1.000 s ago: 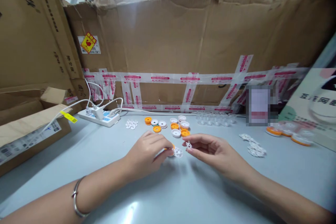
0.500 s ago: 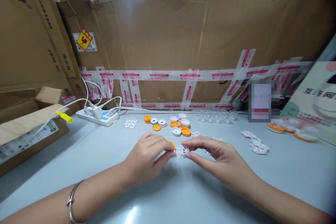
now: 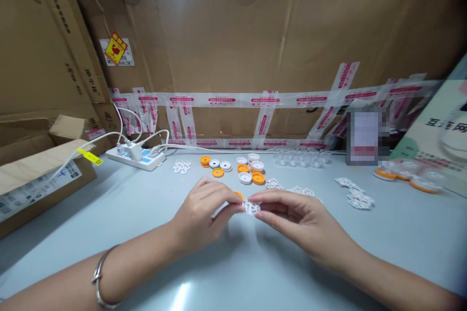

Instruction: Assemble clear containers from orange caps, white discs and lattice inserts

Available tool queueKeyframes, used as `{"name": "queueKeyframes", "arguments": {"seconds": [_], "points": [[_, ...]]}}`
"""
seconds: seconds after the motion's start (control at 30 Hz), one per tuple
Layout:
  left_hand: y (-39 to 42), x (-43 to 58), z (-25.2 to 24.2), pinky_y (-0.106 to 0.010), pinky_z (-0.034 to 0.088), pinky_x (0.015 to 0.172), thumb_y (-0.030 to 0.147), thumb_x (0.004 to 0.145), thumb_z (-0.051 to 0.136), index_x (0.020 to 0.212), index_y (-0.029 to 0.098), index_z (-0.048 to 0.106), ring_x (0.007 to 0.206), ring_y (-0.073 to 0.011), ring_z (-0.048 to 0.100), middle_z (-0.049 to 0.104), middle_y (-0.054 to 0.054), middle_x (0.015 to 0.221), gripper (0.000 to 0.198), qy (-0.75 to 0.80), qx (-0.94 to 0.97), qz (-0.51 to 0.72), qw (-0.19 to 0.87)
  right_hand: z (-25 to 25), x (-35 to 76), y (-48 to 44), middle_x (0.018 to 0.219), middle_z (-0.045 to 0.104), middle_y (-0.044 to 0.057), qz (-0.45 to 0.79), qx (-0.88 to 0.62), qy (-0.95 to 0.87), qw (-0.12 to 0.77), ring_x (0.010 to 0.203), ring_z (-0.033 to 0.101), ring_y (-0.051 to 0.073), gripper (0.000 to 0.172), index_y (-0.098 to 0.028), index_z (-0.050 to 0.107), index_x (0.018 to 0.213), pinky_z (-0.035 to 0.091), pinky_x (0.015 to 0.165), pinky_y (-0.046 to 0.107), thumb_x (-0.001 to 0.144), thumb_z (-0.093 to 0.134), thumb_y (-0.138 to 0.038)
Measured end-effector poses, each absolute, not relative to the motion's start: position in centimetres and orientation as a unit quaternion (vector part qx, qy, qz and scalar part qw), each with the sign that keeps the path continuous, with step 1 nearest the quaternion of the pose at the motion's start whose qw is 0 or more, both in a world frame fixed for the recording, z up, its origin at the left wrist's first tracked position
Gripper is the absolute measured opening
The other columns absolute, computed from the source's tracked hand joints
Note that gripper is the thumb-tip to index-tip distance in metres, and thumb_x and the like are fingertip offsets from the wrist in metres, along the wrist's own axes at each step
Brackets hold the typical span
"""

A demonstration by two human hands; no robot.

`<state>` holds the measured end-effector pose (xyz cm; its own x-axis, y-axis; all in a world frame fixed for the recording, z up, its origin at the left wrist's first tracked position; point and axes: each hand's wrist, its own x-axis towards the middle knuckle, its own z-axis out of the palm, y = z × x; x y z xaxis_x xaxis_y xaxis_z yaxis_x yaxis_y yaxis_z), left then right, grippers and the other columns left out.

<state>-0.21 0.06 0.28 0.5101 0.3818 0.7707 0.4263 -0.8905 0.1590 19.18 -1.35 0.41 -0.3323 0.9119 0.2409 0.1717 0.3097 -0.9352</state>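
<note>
Hands close up — the left hand (image 3: 199, 214) and right hand (image 3: 299, 216), apart a second ago, now both pinch one white lattice piece (image 3: 251, 207), each grip shut on it, just above the worktop (image 3: 233, 272).

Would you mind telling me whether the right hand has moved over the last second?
Yes. Measured against the orange and white caps, the right hand has shifted slightly left, closing the gap to the left hand at the white piece.
</note>
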Motion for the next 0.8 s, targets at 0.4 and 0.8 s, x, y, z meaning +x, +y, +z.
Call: {"name": "queueKeyframes", "arguments": {"seconds": [0.4,0.8], "points": [[0.03,-0.12,0.29,-0.027,0.040,0.064,0.008,0.082,0.054,0.079,0.015,0.056,0.061,-0.0114,0.060,0.067,-0.001,0.069,0.008,-0.216,-0.868,-0.445,0.033,0.77,19.17,-1.49,0.091,0.072,0.005,0.458,-0.390,-0.675,0.428,0.084,0.067,0.020,0.019,-0.022,0.070,0.086,0.054,0.080,0.034,0.070,0.066,-0.032],[-0.28,0.17,0.48,-0.027,0.043,0.064,0.011,0.084,0.051,0.078,0.015,0.057,0.062,-0.0120,0.061,0.067,-0.001,0.069,0.009,-0.223,-0.888,-0.400,0.044,-0.03,19.44,-1.47,0.092,0.067,0.004,0.551,-0.389,-0.605,0.423,0.086,0.063,0.017,0.029,-0.021,0.064,0.086,0.050,0.083,0.034,0.062,0.074,-0.035]]}}
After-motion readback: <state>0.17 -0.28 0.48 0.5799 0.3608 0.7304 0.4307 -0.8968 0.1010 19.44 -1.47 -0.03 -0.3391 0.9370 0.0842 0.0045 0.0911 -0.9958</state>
